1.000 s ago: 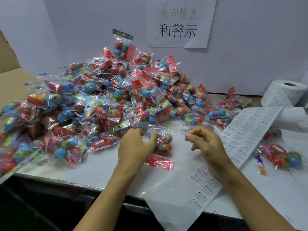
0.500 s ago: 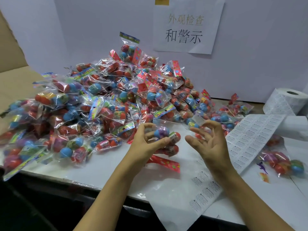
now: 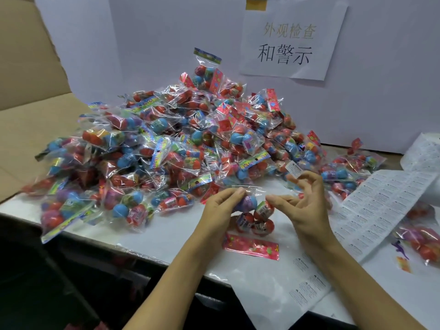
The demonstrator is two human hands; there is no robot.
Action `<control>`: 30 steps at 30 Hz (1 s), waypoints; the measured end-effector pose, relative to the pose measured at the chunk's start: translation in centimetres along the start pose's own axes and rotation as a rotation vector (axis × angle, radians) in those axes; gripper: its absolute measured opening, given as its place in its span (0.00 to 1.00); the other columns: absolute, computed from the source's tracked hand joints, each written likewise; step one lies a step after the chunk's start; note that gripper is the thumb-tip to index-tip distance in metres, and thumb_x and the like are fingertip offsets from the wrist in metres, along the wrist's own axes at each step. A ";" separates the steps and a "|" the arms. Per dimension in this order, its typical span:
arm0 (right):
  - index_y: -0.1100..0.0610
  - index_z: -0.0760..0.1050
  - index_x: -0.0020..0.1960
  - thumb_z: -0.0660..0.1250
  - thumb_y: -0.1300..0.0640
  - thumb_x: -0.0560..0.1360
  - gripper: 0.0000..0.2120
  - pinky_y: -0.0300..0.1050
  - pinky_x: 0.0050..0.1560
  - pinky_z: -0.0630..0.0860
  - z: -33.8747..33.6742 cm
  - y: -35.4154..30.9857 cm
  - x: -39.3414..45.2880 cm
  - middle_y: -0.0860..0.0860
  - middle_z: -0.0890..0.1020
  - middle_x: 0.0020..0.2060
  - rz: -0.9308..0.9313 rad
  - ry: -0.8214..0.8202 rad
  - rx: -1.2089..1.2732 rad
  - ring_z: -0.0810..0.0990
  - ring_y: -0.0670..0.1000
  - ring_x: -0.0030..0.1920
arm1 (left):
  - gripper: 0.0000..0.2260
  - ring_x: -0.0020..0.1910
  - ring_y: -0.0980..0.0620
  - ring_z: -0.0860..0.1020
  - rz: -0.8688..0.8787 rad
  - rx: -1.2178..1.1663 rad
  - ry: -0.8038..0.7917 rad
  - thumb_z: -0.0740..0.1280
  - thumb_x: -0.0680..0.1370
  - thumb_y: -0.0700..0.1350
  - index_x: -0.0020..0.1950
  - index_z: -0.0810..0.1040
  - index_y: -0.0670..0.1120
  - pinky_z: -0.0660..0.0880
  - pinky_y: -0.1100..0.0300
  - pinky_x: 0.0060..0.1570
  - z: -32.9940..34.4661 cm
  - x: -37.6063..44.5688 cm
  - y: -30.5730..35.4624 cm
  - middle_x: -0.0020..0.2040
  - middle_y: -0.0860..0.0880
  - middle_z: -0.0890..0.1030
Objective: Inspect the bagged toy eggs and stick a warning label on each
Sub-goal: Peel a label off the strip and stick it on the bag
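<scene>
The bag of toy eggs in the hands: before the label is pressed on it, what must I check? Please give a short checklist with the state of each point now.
1. Bag is held: ok. The left hand grips the bag of toy eggs at its upper end.
2. Label is ready: ok. A warning label sticks on a fingertip of the right hand.
3. Label not yet on the bag: ok, it is apart from the bag.
4. Film is flat where the label goes: cannot tell.
5. Eggs are undamaged: cannot tell, only one side shows.
6. More labels are near: ok. The label sheet lies right of the hands.
</scene>
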State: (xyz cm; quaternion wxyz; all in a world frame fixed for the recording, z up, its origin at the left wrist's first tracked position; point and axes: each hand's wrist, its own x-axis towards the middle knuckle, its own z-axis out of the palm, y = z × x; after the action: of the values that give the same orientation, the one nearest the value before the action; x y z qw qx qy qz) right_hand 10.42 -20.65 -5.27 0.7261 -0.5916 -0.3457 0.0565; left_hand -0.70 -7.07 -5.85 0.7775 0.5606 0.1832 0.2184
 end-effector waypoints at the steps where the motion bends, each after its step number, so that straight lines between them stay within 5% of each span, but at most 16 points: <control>1: 0.32 0.69 0.48 0.79 0.59 0.62 0.29 0.39 0.46 0.81 -0.2 0.0 -0.1 0.53 0.73 0.66 0.006 0.001 0.004 0.85 0.49 0.38 | 0.10 0.47 0.45 0.82 -0.003 -0.009 -0.011 0.68 0.82 0.46 0.46 0.88 0.48 0.80 0.47 0.49 0.0 -0.1 0.0 0.45 0.44 0.85; 4: 0.33 0.69 0.49 0.79 0.59 0.61 0.29 0.42 0.49 0.82 -0.6 0.1 -0.1 0.52 0.74 0.67 0.036 0.017 0.016 0.84 0.50 0.39 | 0.10 0.44 0.46 0.84 -0.018 -0.036 -0.023 0.68 0.81 0.48 0.48 0.88 0.46 0.82 0.53 0.40 0.0 -0.5 0.1 0.47 0.42 0.85; 9: 0.34 0.69 0.49 0.78 0.61 0.63 0.29 0.44 0.50 0.83 -0.6 0.1 -0.2 0.54 0.73 0.68 0.038 0.038 0.029 0.81 0.46 0.36 | 0.11 0.46 0.45 0.84 -0.032 -0.031 -0.029 0.68 0.81 0.49 0.43 0.87 0.48 0.81 0.50 0.46 0.2 -0.8 0.0 0.49 0.41 0.86; 15: 0.34 0.69 0.49 0.79 0.61 0.61 0.30 0.53 0.69 0.75 -0.9 0.1 -0.6 0.54 0.72 0.68 0.068 0.028 0.043 0.80 0.46 0.36 | 0.08 0.47 0.50 0.85 -0.003 0.028 -0.125 0.78 0.72 0.53 0.48 0.86 0.53 0.81 0.53 0.44 -0.2 -0.8 0.1 0.50 0.46 0.86; 19: 0.31 0.69 0.48 0.82 0.59 0.62 0.31 0.42 0.57 0.80 -1.0 0.3 -0.5 0.52 0.72 0.69 0.076 0.041 0.018 0.86 0.45 0.46 | 0.09 0.47 0.48 0.83 0.079 0.103 -0.118 0.79 0.69 0.48 0.48 0.87 0.52 0.76 0.48 0.50 -0.5 -0.5 -0.5 0.48 0.46 0.87; 23: 0.26 0.68 0.47 0.85 0.46 0.57 0.32 0.41 0.52 0.74 -1.2 0.3 -0.4 0.45 0.73 0.66 0.135 0.078 0.032 0.83 0.35 0.50 | 0.11 0.43 0.45 0.85 0.084 -0.152 0.018 0.81 0.66 0.41 0.45 0.84 0.45 0.82 0.52 0.42 -1.0 0.1 -0.5 0.45 0.43 0.85; 27: 0.23 0.68 0.47 0.84 0.44 0.53 0.33 0.35 0.43 0.80 -1.2 0.5 -0.3 0.44 0.73 0.65 0.137 0.067 0.027 0.85 0.39 0.49 | 0.30 0.47 0.40 0.85 0.038 -0.387 0.031 0.81 0.62 0.33 0.61 0.74 0.40 0.83 0.45 0.44 -1.2 0.3 -0.2 0.50 0.38 0.80; 30: 0.26 0.68 0.49 0.84 0.53 0.58 0.35 0.41 0.43 0.82 -1.1 0.8 -0.4 0.50 0.74 0.66 0.102 0.064 0.012 0.86 0.48 0.51 | 0.35 0.49 0.38 0.85 -0.011 -0.329 -0.080 0.77 0.65 0.31 0.70 0.71 0.43 0.83 0.44 0.46 -1.0 -0.1 0.1 0.54 0.35 0.77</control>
State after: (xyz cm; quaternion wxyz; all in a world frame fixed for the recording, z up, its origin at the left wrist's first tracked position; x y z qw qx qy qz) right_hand 11.00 -21.47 -6.25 0.7365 -0.6058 -0.2912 0.0767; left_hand -1.32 -6.33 -6.10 0.8665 0.4332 0.1167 0.2188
